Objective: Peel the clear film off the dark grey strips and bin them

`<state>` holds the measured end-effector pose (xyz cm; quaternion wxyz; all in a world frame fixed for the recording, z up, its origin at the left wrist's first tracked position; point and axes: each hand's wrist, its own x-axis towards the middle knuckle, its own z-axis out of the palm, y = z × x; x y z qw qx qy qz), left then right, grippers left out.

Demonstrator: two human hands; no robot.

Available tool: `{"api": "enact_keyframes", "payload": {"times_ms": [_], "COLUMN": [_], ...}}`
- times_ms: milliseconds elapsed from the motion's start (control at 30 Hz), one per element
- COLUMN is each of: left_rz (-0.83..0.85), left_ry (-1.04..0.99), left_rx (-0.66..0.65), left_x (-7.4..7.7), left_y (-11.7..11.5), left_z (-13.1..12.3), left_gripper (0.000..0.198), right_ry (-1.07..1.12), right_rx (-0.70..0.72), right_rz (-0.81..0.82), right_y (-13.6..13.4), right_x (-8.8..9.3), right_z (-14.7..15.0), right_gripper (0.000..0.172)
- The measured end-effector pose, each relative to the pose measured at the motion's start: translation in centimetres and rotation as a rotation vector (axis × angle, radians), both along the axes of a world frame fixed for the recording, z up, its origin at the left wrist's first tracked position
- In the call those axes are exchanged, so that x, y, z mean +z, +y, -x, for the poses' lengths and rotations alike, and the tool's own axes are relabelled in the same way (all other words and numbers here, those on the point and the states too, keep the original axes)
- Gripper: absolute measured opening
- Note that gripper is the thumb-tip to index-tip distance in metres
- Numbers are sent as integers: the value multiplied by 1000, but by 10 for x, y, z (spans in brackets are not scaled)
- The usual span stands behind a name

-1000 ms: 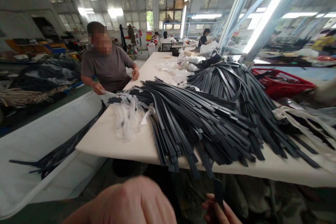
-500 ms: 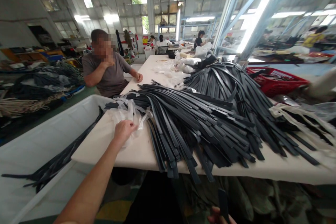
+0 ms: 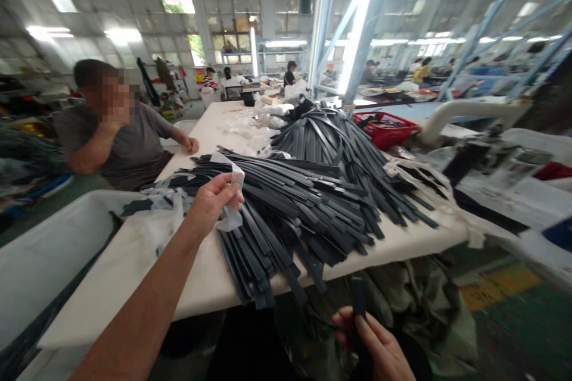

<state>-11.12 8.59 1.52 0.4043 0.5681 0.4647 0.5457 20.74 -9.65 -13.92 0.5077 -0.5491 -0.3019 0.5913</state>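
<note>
My left hand (image 3: 215, 202) pinches a thin whitish translucent strip (image 3: 230, 219) above the near end of a large pile of black strips (image 3: 286, 202). Low in the view, below the table's front edge, my right hand (image 3: 375, 339) grips the end of a black strip (image 3: 358, 300). More whitish film pieces (image 3: 163, 214) lie on the cream table (image 3: 196, 292), left of the pile. Behind it, a second heap of black strips (image 3: 330, 137) fans out.
A person (image 3: 129, 137) sits at the table's left side, one hand at the face. A white bin (image 3: 58, 244) stands at the left, a red basket (image 3: 386, 131) at the back right. A cloth bag (image 3: 447, 190) lies at the table's right end.
The view has turned to the right. My left hand has lifted from the film pieces with a strip in its fingers. My right hand and its black strip have come further into view.
</note>
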Motion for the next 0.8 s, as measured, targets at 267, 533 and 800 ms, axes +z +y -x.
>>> {"api": "enact_keyframes", "payload": {"times_ms": [267,533,800], "left_rz": [88,272,336], "left_ry": [196,-40,-30], "left_rx": [-426,-448,-492], "left_x": [-34,-36,-42], "left_y": [-35,-34,-38], "left_z": [-94,-103,-82], "left_gripper": [36,37,37], "right_ry": [90,-129,-265], "right_rx": [312,296,257], "right_rz": [-393,-552,-685], "right_y": [72,139,193], "right_x": [109,148,188], "right_z": [22,37,30], "right_gripper": [36,33,26]}}
